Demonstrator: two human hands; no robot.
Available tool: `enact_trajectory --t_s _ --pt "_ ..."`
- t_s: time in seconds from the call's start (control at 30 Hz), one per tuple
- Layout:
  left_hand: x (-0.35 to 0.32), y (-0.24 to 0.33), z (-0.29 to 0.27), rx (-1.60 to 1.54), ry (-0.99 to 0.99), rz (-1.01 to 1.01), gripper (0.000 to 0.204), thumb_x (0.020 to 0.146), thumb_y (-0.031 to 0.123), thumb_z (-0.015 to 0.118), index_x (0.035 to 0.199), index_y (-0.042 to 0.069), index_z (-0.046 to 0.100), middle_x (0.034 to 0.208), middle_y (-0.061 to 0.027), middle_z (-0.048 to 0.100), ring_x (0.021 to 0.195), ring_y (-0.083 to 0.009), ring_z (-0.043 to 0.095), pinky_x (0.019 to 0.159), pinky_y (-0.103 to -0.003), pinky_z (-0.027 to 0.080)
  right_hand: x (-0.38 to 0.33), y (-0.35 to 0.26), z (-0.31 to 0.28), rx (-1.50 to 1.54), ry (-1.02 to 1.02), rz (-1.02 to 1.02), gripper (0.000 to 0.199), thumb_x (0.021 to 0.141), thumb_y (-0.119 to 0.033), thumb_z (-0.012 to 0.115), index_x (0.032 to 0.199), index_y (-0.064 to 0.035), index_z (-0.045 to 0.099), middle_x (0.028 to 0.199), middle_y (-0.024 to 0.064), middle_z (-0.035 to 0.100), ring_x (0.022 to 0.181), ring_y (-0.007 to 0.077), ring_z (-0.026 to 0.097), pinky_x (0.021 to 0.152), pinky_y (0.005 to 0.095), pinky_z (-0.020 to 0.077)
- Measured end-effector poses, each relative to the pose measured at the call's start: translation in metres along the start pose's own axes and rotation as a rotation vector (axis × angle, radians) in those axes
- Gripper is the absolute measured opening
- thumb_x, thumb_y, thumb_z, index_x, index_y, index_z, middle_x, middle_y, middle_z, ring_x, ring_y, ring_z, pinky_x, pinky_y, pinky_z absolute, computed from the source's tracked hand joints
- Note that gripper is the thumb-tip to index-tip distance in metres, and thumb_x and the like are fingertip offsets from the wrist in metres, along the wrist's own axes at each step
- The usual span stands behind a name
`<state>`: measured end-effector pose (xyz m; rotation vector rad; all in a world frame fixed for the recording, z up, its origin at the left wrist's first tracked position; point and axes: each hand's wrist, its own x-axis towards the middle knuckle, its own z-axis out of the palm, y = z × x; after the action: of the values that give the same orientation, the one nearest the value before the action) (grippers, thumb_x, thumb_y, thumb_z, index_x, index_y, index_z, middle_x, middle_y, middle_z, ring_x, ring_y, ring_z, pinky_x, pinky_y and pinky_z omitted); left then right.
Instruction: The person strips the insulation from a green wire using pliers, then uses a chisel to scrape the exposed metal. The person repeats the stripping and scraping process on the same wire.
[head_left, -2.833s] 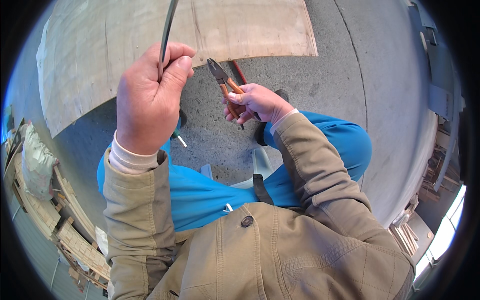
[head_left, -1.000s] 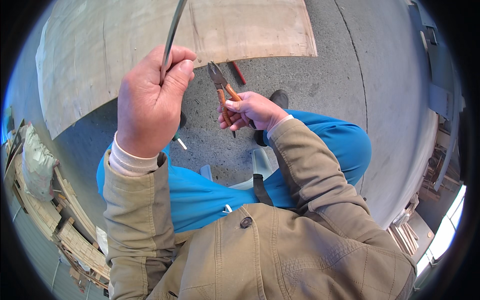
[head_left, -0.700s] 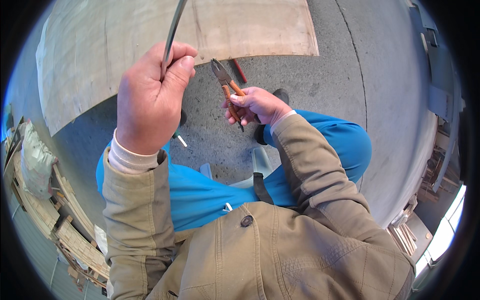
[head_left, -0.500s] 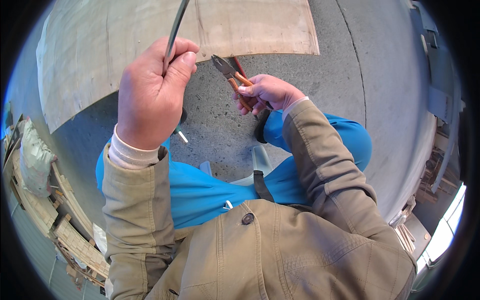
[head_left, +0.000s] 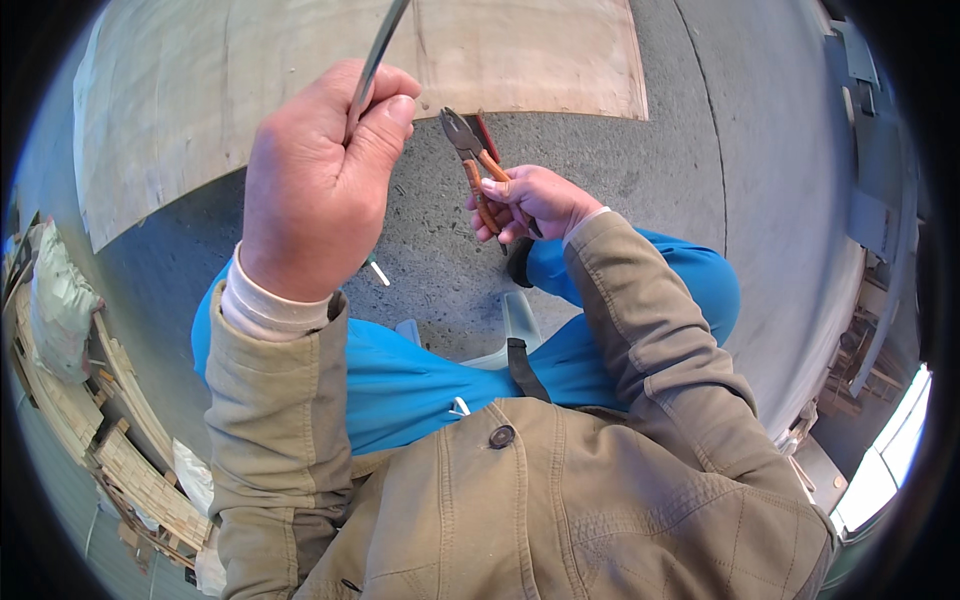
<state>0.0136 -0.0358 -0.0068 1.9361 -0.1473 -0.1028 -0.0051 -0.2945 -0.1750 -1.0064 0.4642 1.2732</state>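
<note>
My left hand [head_left: 325, 185] is closed in a fist round a thin, dark, flat strip [head_left: 378, 55], which rises from between thumb and forefinger and runs out past the upper edge. To its right, my right hand [head_left: 535, 203] grips orange-handled pliers [head_left: 466, 142] by the handles, their jaws pointing up and left. Those jaws lie close to my left fingertips but apart from them, and no strip shows between them. Just behind the pliers, a red object [head_left: 489, 138] shows in part; its kind is unclear.
A large plywood sheet [head_left: 250, 90] spreads ahead of me over the concrete floor [head_left: 660, 170]. Between my blue-trousered knees, part of a pale plastic seat [head_left: 520, 318] shows. A white-tipped object [head_left: 379, 273] is half hidden by my left wrist. Wood pieces [head_left: 150, 480] and a whitish sack [head_left: 62, 305] lie at left.
My left hand, still round the strip, has moved slightly right and up. The pliers have shifted a little right in the picture, and more of the red object shows behind them.
</note>
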Motion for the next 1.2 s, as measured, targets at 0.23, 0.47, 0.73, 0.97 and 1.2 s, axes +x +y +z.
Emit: enact_trajectory --t_s 0.23,0.47,0.73,0.97,1.2 --pt "-0.003 -0.002 -0.009 0.042 -0.019 -0.019 0.02 0.106 0.017 0.064 0.119 0.004 0.072 0.09 0.0006 0.07 0.072 -0.0039 0.053 0.061 -0.021 0.043 -0.004 -0.005 0.015 -0.005 0.052 -0.002 0.031 0.112 -0.028 0.052 0.112 0.0005 0.063 0.09 0.0128 0.073 0.076 0.0181 0.074 0.052 0.0245 0.0515" --pt "-0.006 0.002 -0.005 -0.035 0.016 0.003 0.009 0.104 0.005 0.064 0.11 0.0 0.069 0.075 -0.0019 0.059 0.069 -0.0092 0.052 0.062 -0.026 0.044 -0.015 -0.018 0.039 0.068 0.117 -0.003 0.032 0.114 -0.032 0.05 0.105 -0.0024 0.059 0.09 0.0127 0.071 0.069 0.0149 0.069 0.047 0.0236 0.0414" --pt "-0.004 0.006 0.001 -0.011 0.001 0.026 0.01 0.104 0.005 0.064 0.111 0.0 0.069 0.077 -0.0015 0.062 0.072 -0.0087 0.055 0.065 -0.025 0.047 -0.018 -0.025 0.064 0.161 0.126 -0.056 0.029 0.115 -0.028 0.047 0.106 -0.002 0.055 0.092 0.0155 0.069 0.069 0.0164 0.067 0.047 0.0241 0.0392" --pt "-0.001 0.004 0.002 -0.019 0.013 0.006 0.011 0.104 0.009 0.065 0.11 0.0 0.069 0.075 -0.0019 0.061 0.07 -0.0086 0.055 0.063 -0.026 0.046 -0.019 -0.014 0.062 0.166 0.108 -0.097 0.029 0.113 -0.022 0.048 0.124 0.0036 0.054 0.105 0.0203 0.071 0.087 0.0234 0.075 0.059 0.0252 0.0565" --pt "-0.001 0.001 -0.003 -0.006 0.043 0.049 0.011 0.104 0.01 0.065 0.107 0.0 0.069 0.073 -0.0016 0.06 0.068 -0.0087 0.054 0.061 -0.027 0.045 -0.038 0.01 0.052 0.071 0.135 -0.055 0.03 0.111 -0.016 0.049 0.133 0.0038 0.053 0.115 0.0228 0.07 0.1 0.0271 0.075 0.073 0.0303 0.0616"
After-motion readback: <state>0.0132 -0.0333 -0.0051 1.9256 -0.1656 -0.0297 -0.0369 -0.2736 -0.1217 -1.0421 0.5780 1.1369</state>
